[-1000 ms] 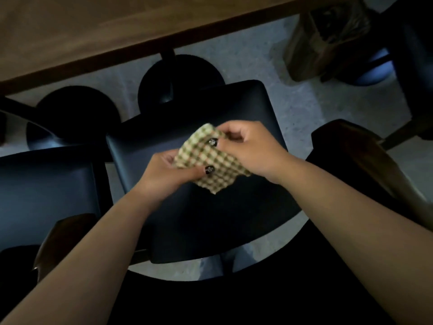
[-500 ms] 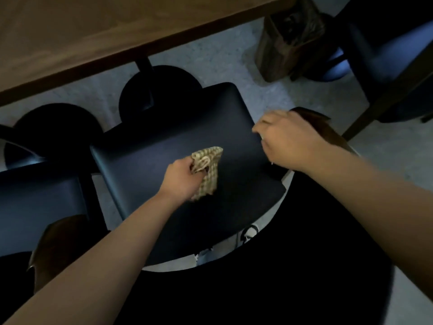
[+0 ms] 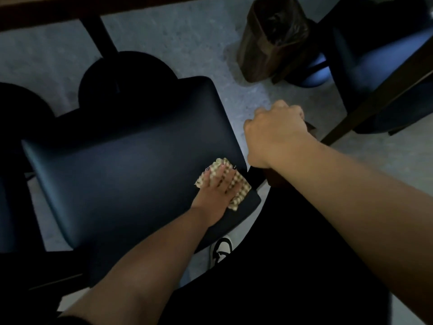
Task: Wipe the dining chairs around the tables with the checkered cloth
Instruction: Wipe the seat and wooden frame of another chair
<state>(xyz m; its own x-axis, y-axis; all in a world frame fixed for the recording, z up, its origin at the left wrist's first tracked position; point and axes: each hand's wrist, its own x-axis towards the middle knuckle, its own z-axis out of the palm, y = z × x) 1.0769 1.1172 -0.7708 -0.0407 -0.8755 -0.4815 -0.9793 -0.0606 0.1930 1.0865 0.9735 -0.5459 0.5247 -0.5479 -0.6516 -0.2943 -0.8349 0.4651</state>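
A dining chair with a dark blue padded seat fills the middle of the head view. The checkered cloth, beige and green, lies flat on the seat's right rear corner. My left hand presses down on it with straight fingers spread over the cloth. My right hand is curled around the top of the chair's brown wooden backrest, just right of the seat; most of that backrest is hidden by my hand and arm.
A wooden table edge runs along the top, with black round pedestal bases beneath. A brown bin with a bag stands at the upper right beside another blue chair. A further blue seat sits at the left. My shoe shows below.
The left hand went from holding the bunched cloth above the seat to pressing it flat at the seat's right rear corner. The right hand moved right and gripped the backrest.
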